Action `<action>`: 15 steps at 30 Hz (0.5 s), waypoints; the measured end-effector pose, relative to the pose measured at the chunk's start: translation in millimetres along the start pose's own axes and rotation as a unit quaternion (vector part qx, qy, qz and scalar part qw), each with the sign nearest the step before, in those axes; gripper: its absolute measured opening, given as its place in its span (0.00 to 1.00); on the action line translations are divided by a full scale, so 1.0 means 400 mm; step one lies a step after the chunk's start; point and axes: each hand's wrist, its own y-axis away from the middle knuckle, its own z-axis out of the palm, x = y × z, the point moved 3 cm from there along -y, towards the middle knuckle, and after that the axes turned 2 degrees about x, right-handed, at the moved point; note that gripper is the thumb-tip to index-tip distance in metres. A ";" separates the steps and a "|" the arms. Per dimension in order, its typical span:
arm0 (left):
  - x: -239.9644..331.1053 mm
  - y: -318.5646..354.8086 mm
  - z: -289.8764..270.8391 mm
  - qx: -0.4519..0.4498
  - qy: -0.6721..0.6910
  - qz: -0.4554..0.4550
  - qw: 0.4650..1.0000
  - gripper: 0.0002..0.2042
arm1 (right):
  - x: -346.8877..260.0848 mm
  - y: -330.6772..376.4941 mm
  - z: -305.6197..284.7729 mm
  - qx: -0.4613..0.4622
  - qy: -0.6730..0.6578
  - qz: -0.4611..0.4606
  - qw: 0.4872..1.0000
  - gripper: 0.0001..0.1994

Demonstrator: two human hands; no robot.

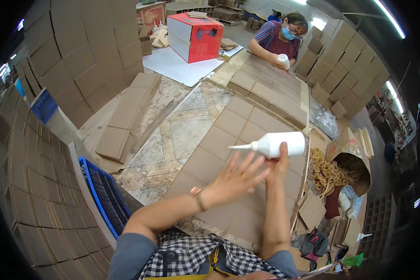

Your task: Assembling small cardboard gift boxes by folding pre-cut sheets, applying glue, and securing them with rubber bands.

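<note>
Right hand (277, 168) grasped the white squeeze bottle (287, 143) above the brown boards (214, 140), nozzle (241, 147) pointing left. Left hand (226, 184) was blurred, fingers spread, empty, near the nozzle. Steady grip, fingers clear of the nozzle likely mattered.

The right hand (278, 164) is holding a white bottle (289, 143), its nozzle (241, 147) pointing left, above brown panels (215, 142); the left hand (233, 182) — blurred, so contact is unclear — is hovering beside it. Far right, a co-worker (283, 45) is gripping another bottle (283, 60).
</note>
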 end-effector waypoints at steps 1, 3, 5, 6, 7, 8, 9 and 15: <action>0.021 0.055 -0.022 -0.031 -0.008 0.006 0.999 0.26 | -0.014 -0.043 -0.001 -0.002 0.022 -0.037 0.999 0.27; 0.046 0.176 -0.073 -0.105 0.015 0.015 0.994 0.25 | -0.040 -0.132 0.006 -0.017 0.058 -0.104 0.993 0.27; 0.049 0.324 -0.096 -0.145 0.056 0.000 0.988 0.22 | -0.049 -0.199 0.040 -0.020 0.091 -0.123 0.988 0.27; 0.048 0.394 -0.092 -0.143 0.068 -0.013 0.987 0.19 | -0.048 -0.224 0.060 -0.038 0.098 -0.131 0.986 0.27; 0.043 0.434 -0.106 -0.121 0.073 -0.044 0.989 0.18 | -0.048 -0.246 0.077 -0.056 0.108 -0.143 0.982 0.27; 0.038 0.460 -0.116 -0.097 0.077 -0.075 0.990 0.16 | -0.038 -0.276 0.089 -0.067 0.115 -0.158 0.978 0.27; 0.037 0.476 -0.119 -0.087 0.071 -0.088 0.990 0.16 | -0.018 -0.308 0.094 -0.078 0.121 -0.174 0.974 0.27; 0.050 0.514 -0.100 -0.052 -0.025 -0.149 0.987 0.13 | 0.094 -0.376 0.211 -0.118 0.169 -0.177 0.962 0.28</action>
